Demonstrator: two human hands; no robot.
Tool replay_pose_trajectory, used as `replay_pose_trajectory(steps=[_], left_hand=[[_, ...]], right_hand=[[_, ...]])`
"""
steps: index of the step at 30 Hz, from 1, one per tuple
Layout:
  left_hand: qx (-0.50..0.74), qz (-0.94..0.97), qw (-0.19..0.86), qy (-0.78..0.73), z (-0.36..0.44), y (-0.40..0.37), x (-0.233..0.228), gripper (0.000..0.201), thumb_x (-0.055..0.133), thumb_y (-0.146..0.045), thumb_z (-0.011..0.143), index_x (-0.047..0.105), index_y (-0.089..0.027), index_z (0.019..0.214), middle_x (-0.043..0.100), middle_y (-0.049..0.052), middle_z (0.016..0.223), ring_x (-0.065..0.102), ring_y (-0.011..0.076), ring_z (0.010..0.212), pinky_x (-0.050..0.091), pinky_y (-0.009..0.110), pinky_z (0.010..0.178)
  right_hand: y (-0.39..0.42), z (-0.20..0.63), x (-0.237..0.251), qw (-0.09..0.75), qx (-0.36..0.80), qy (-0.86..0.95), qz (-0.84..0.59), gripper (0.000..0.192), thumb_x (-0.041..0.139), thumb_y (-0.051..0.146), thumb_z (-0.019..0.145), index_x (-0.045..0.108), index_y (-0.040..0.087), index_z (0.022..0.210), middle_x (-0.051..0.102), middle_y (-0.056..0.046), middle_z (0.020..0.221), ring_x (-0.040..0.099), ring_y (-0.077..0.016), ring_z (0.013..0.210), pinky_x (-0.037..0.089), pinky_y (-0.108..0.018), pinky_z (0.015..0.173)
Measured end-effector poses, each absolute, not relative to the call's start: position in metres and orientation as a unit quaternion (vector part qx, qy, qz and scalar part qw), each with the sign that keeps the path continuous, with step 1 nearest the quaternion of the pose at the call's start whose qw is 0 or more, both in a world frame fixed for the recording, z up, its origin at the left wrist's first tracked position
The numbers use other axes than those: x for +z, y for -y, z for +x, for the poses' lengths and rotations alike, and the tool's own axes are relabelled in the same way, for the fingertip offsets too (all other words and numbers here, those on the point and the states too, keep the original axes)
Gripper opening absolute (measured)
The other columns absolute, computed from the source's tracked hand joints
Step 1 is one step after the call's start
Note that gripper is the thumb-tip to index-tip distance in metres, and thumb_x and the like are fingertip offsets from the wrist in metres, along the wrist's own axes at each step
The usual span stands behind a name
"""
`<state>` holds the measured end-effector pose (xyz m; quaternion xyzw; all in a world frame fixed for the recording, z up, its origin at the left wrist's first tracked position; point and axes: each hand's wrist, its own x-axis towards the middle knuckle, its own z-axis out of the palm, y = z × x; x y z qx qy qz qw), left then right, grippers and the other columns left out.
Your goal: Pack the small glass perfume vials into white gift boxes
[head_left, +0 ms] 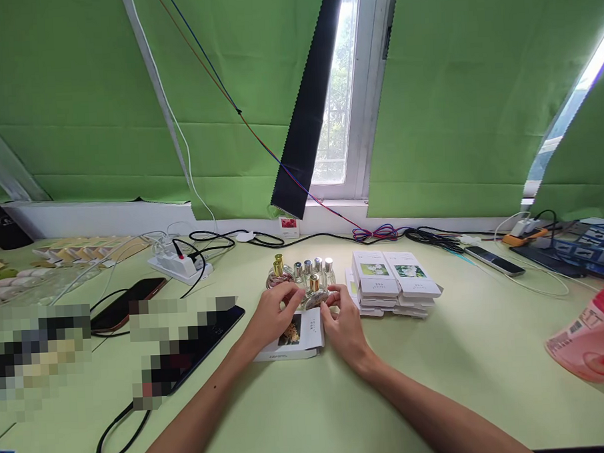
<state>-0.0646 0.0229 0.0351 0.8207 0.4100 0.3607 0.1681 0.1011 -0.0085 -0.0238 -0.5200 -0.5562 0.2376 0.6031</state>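
Note:
A flat white carton (pixel 307 350) with a dark floral picture lies on the table before me. My left hand (pixel 280 313) reaches over its left part, with fingers curled and closed at its upper edge. At the carton's right end, my right hand (pixel 345 326) has its thumb and fingers bent in a pinch against the side. Just behind, between the fingertips, is a clear glass bottle with a gold cap (pixel 314 283). Several more small bottles with silver caps (pixel 308 266) stand beyond it. Another gold-capped bottle (pixel 278 262) is at their left.
Stacked white cartons (pixel 377 284) sit right of my right hand. A phone with a cable (pixel 207 341) lies left of my forearm, another phone (pixel 130 304) farther out. A power strip (pixel 178 262) and black cables run along the back. A pink container (pixel 590 337) stands far right.

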Motion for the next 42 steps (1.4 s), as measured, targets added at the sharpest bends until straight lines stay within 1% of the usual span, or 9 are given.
replay_pose_trajectory(steps=[3, 8, 13, 19, 23, 26, 29, 35, 42], left_hand=[[0.371, 0.809, 0.176, -0.421, -0.064, -0.021, 0.039, 0.042, 0.042, -0.045, 0.099, 0.058, -0.019, 0.071, 0.059, -0.001, 0.068, 0.053, 0.0142, 0.066, 0.041, 0.027, 0.062], [0.37, 0.801, 0.218, -0.418, -0.063, -0.018, 0.043, 0.04, 0.049, -0.048, 0.095, 0.063, -0.018, 0.073, 0.06, -0.002, 0.066, 0.052, 0.013, 0.064, 0.042, 0.025, 0.061], [0.354, 0.803, 0.248, -0.411, -0.066, -0.019, 0.042, 0.047, 0.05, -0.052, 0.094, 0.061, -0.017, 0.065, 0.052, -0.003, 0.058, 0.046, 0.011, 0.057, 0.038, 0.023, 0.055], [0.359, 0.781, 0.301, -0.413, -0.072, -0.022, 0.044, 0.042, 0.053, -0.054, 0.093, 0.068, -0.017, 0.077, 0.057, -0.001, 0.063, 0.049, 0.0115, 0.058, 0.04, 0.023, 0.053], [0.304, 0.839, 0.228, -0.39, -0.072, -0.017, 0.045, 0.033, 0.065, -0.05, 0.085, 0.07, -0.02, 0.098, 0.061, -0.001, 0.078, 0.048, 0.0107, 0.058, 0.041, 0.023, 0.054], [0.243, 0.887, 0.151, -0.361, -0.069, -0.011, 0.044, 0.039, 0.071, -0.05, 0.08, 0.068, -0.023, 0.108, 0.063, 0.002, 0.094, 0.055, 0.0139, 0.068, 0.044, 0.026, 0.062], [0.213, 0.905, 0.114, -0.351, -0.067, -0.007, 0.044, 0.048, 0.074, -0.055, 0.077, 0.065, -0.023, 0.112, 0.064, 0.004, 0.102, 0.061, 0.0186, 0.078, 0.047, 0.028, 0.068], [0.195, 0.911, 0.095, -0.351, -0.07, -0.006, 0.043, 0.061, 0.082, -0.052, 0.067, 0.061, -0.025, 0.118, 0.064, 0.004, 0.109, 0.065, 0.0219, 0.084, 0.048, 0.03, 0.072], [0.187, 0.913, 0.1, -0.348, -0.072, -0.007, 0.042, 0.063, 0.081, -0.049, 0.069, 0.062, -0.027, 0.124, 0.064, 0.004, 0.112, 0.065, 0.0226, 0.087, 0.049, 0.031, 0.075]], right_hand=[[0.009, 0.101, -0.022, 0.611, 0.25, 0.55, -0.512, 0.027, 0.052, 0.025, 0.086, 0.055, 0.018, 0.111, 0.055, -0.003, 0.085, 0.057, -0.0167, 0.075, 0.054, -0.025, 0.058], [0.012, 0.101, -0.018, 0.626, 0.265, 0.541, -0.494, 0.028, 0.055, 0.022, 0.083, 0.054, 0.019, 0.11, 0.057, -0.003, 0.088, 0.06, -0.0172, 0.079, 0.059, -0.028, 0.063], [0.015, 0.102, -0.015, 0.634, 0.269, 0.539, -0.486, 0.028, 0.057, 0.021, 0.081, 0.055, 0.019, 0.108, 0.058, -0.005, 0.091, 0.061, -0.0185, 0.084, 0.061, -0.031, 0.069], [0.017, 0.101, -0.012, 0.644, 0.266, 0.536, -0.476, 0.025, 0.056, 0.021, 0.08, 0.056, 0.021, 0.105, 0.059, -0.005, 0.092, 0.061, -0.0183, 0.085, 0.061, -0.031, 0.07], [0.018, 0.101, -0.012, 0.643, 0.284, 0.547, -0.455, 0.027, 0.054, 0.02, 0.08, 0.054, 0.021, 0.107, 0.058, -0.003, 0.091, 0.063, -0.0179, 0.086, 0.061, -0.031, 0.073], [0.018, 0.101, -0.014, 0.643, 0.29, 0.551, -0.445, 0.029, 0.052, 0.019, 0.079, 0.053, 0.021, 0.108, 0.059, -0.004, 0.092, 0.064, -0.0183, 0.089, 0.061, -0.031, 0.073], [0.018, 0.101, -0.014, 0.643, 0.295, 0.551, -0.443, 0.029, 0.053, 0.018, 0.078, 0.054, 0.021, 0.106, 0.059, -0.004, 0.093, 0.064, -0.0186, 0.091, 0.061, -0.032, 0.074], [0.018, 0.1, -0.014, 0.648, 0.311, 0.552, -0.422, 0.025, 0.053, 0.017, 0.079, 0.053, 0.022, 0.104, 0.058, -0.004, 0.093, 0.064, -0.0181, 0.091, 0.061, -0.034, 0.08], [0.016, 0.102, -0.017, 0.652, 0.322, 0.552, -0.407, 0.026, 0.055, 0.015, 0.079, 0.054, 0.021, 0.103, 0.058, -0.003, 0.094, 0.062, -0.0178, 0.093, 0.061, -0.035, 0.084]])
